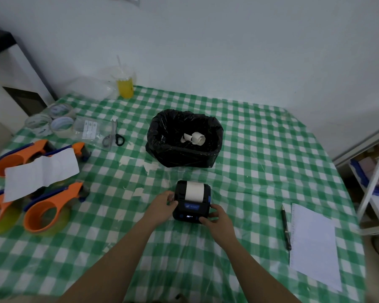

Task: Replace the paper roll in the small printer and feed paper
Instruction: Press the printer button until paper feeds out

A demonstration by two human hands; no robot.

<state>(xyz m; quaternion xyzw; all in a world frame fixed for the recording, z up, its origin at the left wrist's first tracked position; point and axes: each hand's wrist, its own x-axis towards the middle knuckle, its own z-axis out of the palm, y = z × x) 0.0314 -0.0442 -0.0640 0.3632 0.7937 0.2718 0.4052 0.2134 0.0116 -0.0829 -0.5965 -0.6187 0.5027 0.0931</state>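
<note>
A small black printer (193,209) sits on the green checked tablecloth (249,162) near the table's middle. A strip of white paper (194,191) lies over its top, coming out above the blue label. My left hand (164,204) grips the printer's left side. My right hand (217,219) holds its front right corner, with the thumb on the front panel by the lit display. Behind the printer stands a bin lined with a black bag (184,138), and a curled used paper roll (195,137) lies inside it.
Orange tape dispensers (44,213) and a white sheet (39,171) fill the left side. Tape rolls (50,121) and scissors (114,136) lie at the back left, near a yellow cup (125,87). A pen (286,226) and a paper pad (313,243) lie to the right.
</note>
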